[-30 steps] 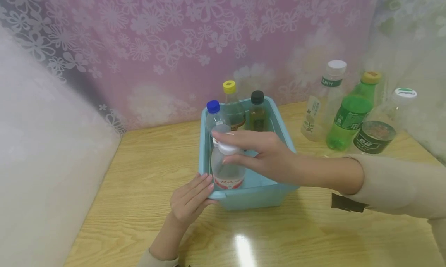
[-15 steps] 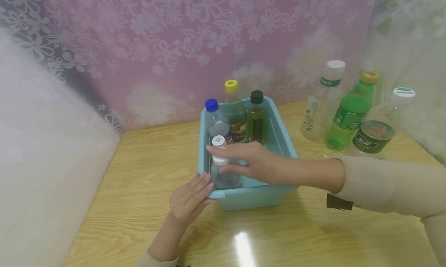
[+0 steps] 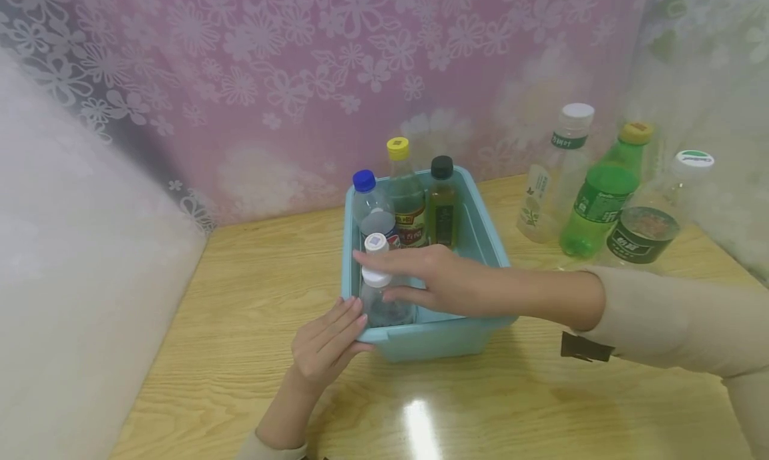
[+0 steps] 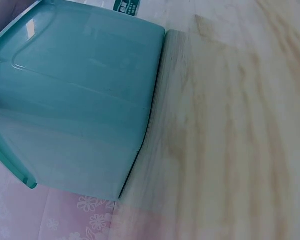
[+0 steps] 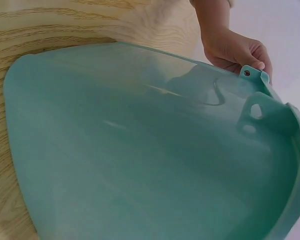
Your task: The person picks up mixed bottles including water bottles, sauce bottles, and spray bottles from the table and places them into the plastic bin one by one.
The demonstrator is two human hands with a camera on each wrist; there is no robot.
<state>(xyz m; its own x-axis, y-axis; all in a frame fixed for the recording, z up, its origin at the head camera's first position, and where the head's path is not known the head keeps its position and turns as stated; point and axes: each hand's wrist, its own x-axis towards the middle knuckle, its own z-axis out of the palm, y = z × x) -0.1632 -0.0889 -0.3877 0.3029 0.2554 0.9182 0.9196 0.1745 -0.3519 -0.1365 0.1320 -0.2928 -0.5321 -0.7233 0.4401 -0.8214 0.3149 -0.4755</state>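
Note:
My left hand (image 3: 330,343) grips the near left corner of a light blue plastic basin (image 3: 444,343), fingers over the rim and thumb below it. In the right wrist view the basin's outer wall (image 5: 140,140) fills most of the picture. My right hand (image 3: 432,280) reaches in from the right, its fingers and thumb around the neck of a clear plastic bottle (image 3: 389,312) with a white cap. This bottle stands in the basin's near left corner. Behind it stand a blue-capped clear bottle (image 3: 374,209), a yellow-capped bottle (image 3: 405,193) and a black-capped bottle (image 3: 443,213) of brownish liquid.
On the wooden table (image 3: 258,280), right of the basin, stand a clear white-capped bottle (image 3: 555,173), a green bottle (image 3: 601,199) with a yellow cap and a clear dark-labelled bottle (image 3: 645,226). Flowered pink cloth (image 3: 270,99) hangs at the back.
My right hand has lowered the white-capped bottle into the basin's near left corner, and over the last half second its thumb has shifted slightly. My left hand has stayed on the rim.

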